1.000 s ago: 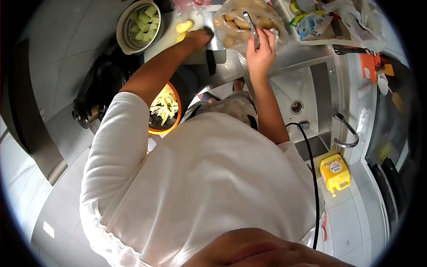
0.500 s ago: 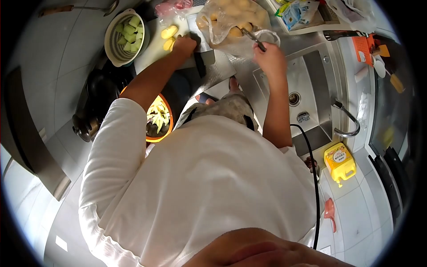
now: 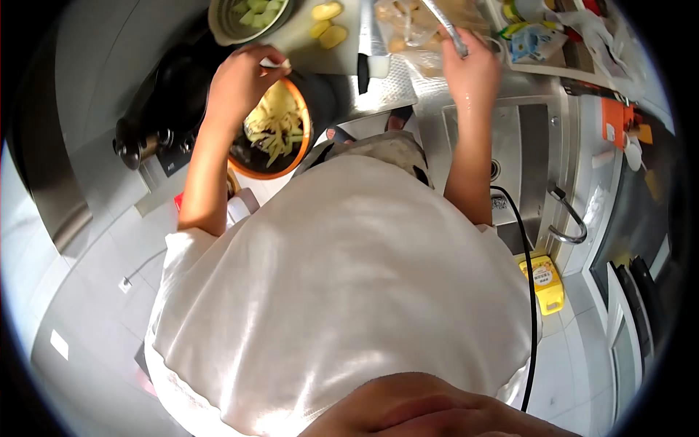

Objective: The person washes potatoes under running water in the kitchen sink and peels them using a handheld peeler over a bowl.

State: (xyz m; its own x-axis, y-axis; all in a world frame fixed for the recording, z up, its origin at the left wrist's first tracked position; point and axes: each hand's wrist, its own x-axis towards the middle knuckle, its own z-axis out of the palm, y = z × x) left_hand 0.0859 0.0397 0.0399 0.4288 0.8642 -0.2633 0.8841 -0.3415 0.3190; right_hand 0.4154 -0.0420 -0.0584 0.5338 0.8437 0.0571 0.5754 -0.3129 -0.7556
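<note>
My left hand (image 3: 244,80) is closed in a pinch on a small pale scrap (image 3: 274,64), above the rim of an orange-edged bin (image 3: 307,131) that holds pale peelings (image 3: 275,127). My right hand (image 3: 472,69) is wrapped round a slim metal tool (image 3: 445,23), whose far end leaves the top of the view. Beneath that tool lies a clear bag of potatoes (image 3: 408,33). Peeled yellow potato pieces (image 3: 333,36) rest on a pale cutting board (image 3: 302,51). To their right is a wide-bladed knife (image 3: 363,71) with a black handle, touched by neither hand.
A colander (image 3: 280,23) with green chunks stands at the upper left, near a dark pot (image 3: 135,149). The steel sink (image 3: 510,146) and tap (image 3: 571,229) are on the right. A black cable (image 3: 531,313) hangs along my right side. Packets (image 3: 535,44) fill a tray at upper right.
My left hand has left the potato pieces on the board and come back over the bin, with a pale scrap in it. The right hand still holds the tool. The whole view has shifted.
</note>
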